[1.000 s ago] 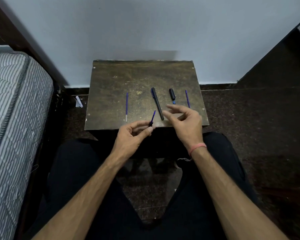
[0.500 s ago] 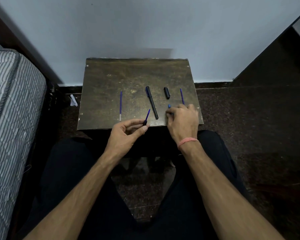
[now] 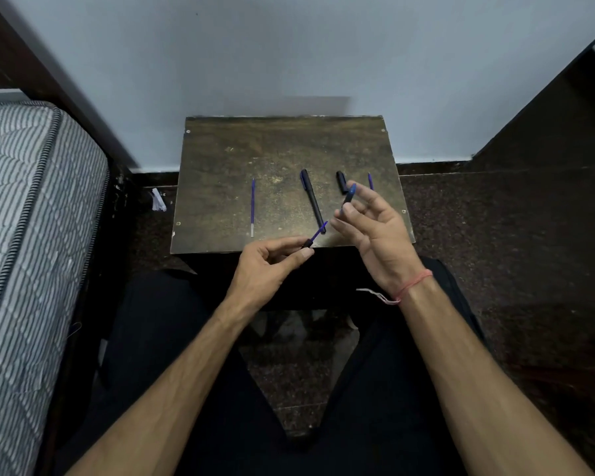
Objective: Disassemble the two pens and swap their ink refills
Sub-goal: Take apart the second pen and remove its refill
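Observation:
My left hand (image 3: 272,266) pinches a short black pen tip section with a blue refill (image 3: 318,231) sticking out of it, held above the near edge of the small brown table (image 3: 282,149). My right hand (image 3: 375,228) is raised over the table's right side and grips a dark pen barrel with a blue end (image 3: 349,195) between thumb and fingers. A black pen (image 3: 312,199) lies on the table centre. Beside it lies a black cap (image 3: 340,182). One loose blue refill (image 3: 253,206) lies at the left, another blue refill (image 3: 370,181) pokes out behind my right fingers.
A striped mattress (image 3: 24,235) stands along the left. A pale wall (image 3: 289,56) rises right behind the table. Dark stone floor (image 3: 512,252) lies on the right. A small white scrap (image 3: 158,200) sits on the floor left of the table. My legs are under the table's near edge.
My right hand, which was pressed down on the table's right side, has lifted with the blue-ended barrel and moved toward the refill in my left hand. My left hand stayed put.

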`<action>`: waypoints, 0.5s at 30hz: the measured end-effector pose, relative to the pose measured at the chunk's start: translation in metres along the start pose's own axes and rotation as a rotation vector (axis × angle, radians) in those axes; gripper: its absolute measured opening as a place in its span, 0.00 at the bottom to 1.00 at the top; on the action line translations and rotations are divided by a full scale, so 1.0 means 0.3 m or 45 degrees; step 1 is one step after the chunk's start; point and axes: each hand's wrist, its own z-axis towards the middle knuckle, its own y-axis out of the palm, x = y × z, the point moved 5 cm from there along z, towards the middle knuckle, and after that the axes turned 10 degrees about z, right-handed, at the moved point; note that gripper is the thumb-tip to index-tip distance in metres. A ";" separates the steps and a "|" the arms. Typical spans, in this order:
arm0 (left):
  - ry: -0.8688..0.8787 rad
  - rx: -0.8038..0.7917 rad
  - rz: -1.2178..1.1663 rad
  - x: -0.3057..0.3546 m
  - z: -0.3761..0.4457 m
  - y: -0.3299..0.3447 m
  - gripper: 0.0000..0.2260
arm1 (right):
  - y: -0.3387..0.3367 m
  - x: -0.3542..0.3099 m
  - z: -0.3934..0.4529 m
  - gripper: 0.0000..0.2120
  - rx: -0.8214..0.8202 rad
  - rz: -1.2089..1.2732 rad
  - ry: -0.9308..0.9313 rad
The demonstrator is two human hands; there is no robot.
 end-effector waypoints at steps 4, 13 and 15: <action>0.033 0.026 -0.034 0.006 0.004 -0.004 0.13 | 0.009 0.022 0.000 0.14 0.008 0.093 0.130; 0.067 0.033 0.002 0.009 0.011 -0.010 0.10 | 0.019 0.028 0.006 0.09 0.011 0.173 0.162; 0.064 0.041 0.004 0.009 0.012 -0.014 0.10 | 0.019 0.027 0.007 0.09 0.007 0.176 0.170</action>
